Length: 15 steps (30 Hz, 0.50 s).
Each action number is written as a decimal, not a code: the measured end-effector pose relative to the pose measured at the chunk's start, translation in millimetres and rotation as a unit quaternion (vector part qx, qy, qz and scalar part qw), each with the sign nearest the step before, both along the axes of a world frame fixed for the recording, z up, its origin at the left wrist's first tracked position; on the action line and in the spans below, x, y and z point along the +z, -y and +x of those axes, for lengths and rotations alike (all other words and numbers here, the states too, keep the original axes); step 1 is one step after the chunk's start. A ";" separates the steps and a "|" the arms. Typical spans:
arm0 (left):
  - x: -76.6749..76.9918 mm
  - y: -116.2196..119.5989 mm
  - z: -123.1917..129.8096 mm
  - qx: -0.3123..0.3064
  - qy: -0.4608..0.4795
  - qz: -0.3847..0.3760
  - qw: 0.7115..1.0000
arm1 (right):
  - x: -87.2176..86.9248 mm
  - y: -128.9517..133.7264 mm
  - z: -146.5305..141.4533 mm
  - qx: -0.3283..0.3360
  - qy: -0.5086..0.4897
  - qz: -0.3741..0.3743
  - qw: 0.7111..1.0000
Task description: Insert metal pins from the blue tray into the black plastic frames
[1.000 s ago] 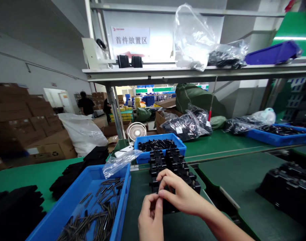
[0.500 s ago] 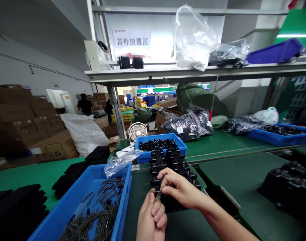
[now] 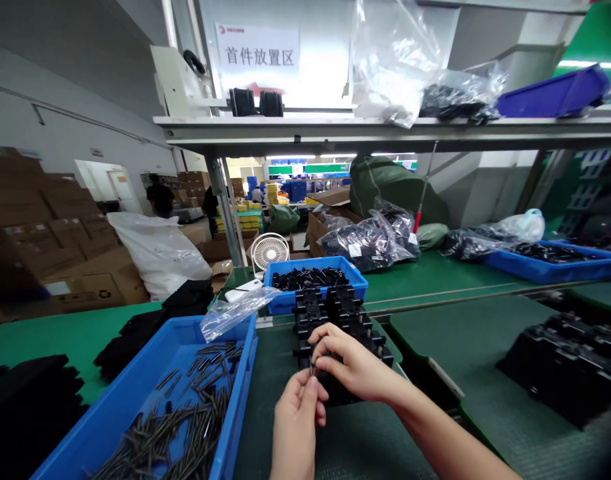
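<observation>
Pinching a thin metal pin (image 3: 312,366) between the fingertips, we have our left hand (image 3: 296,427) and right hand (image 3: 353,363) both closed on it, above the tabletop (image 3: 345,447) and just in front of a black plastic block (image 3: 325,313). More pins (image 3: 175,420) lie loose in a blue bin (image 3: 240,400) at our left.

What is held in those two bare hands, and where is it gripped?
A thin dark metal pin, pinched between the fingertips of the right hand and left hand; fingers hide its lower end.
</observation>
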State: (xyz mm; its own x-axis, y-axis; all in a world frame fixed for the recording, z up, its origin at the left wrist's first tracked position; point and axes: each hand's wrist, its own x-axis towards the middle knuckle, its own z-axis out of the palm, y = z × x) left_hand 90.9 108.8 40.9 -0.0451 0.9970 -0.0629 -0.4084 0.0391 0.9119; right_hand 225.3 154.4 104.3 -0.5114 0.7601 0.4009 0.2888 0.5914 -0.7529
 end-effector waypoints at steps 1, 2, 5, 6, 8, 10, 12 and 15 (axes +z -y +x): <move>-0.7 -0.7 0.3 -0.001 -0.004 -0.003 1.000 | 0.2 0.1 0.2 0.008 0.000 -0.002 1.000; -0.5 -1.4 0.4 -0.005 0.010 -0.009 1.000 | 0.2 0.0 0.5 0.014 -0.001 -0.004 1.000; 3.8 -2.4 -1.1 -0.002 0.118 -0.046 0.992 | -0.9 -2.5 2.0 0.007 -0.012 0.006 1.000; 5.5 -2.2 -2.2 0.004 0.158 -0.058 0.986 | -1.6 -4.2 2.9 -0.005 -0.018 0.013 1.000; 7.6 -1.6 -4.4 0.027 0.210 -0.075 0.975 | -3.3 -8.5 5.4 -0.036 -0.025 0.031 0.999; 6.7 -0.7 -5.5 0.047 0.209 -0.080 0.973 | -5.2 -12.7 8.3 -0.065 -0.020 0.053 0.996; 3.7 -0.2 -4.5 0.053 0.171 -0.072 0.981 | -7.1 -15.6 10.4 -0.083 -0.005 0.071 0.994; -0.7 0.0 -1.1 0.053 0.103 -0.049 0.992 | -10.3 -17.0 10.8 -0.090 0.019 0.076 0.993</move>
State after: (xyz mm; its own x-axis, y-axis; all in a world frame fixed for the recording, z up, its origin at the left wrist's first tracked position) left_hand 89.7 108.8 40.2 -0.1245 0.9760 -0.1787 -0.5924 0.0714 0.8025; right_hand 236.0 171.5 94.0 -0.3901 0.7724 0.5012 0.4266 0.6340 -0.6450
